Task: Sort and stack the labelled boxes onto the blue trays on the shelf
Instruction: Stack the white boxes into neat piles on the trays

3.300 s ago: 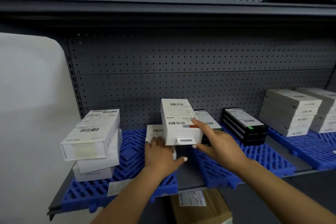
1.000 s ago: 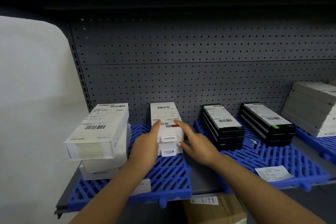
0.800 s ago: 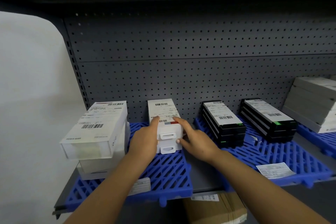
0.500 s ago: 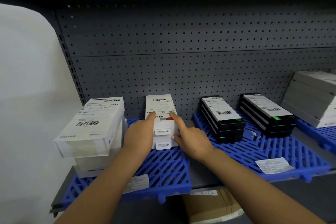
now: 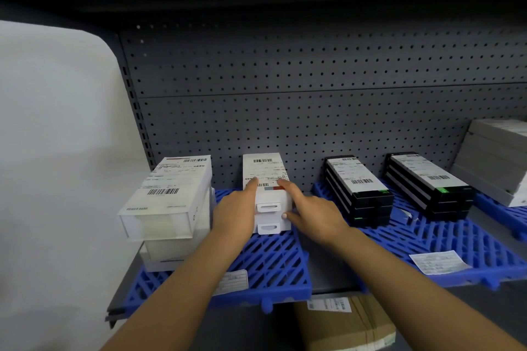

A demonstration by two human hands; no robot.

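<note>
Step in hand: squaring up a stack of two narrow white boxes (image 5: 266, 194) on the left blue tray (image 5: 271, 262), by my reading; the top box sits on the lower one, hang tabs facing near.
Left hand (image 5: 236, 211): pressed against the stack's left side, forefinger lying on the top label, fingers mostly straight, wrapped round nothing.
Right hand (image 5: 310, 214): mirrors it on the right side, forefinger on the label, thumb tip at the near right corner; flat contact, not a grip.
Where the boxes are: at the far middle of the left blue tray, close to the pegboard back (image 5: 313, 122), between the larger white box stack (image 5: 168, 202) on the left and the black box stack (image 5: 356, 188) on the right blue tray (image 5: 445, 242).
Next move calls for: probably letting go without nudging the top box, then fetching another labelled box; none waiting is visible here.
Loose items: a paper slip (image 5: 437, 262) lies on the right blue tray's near part.
</note>
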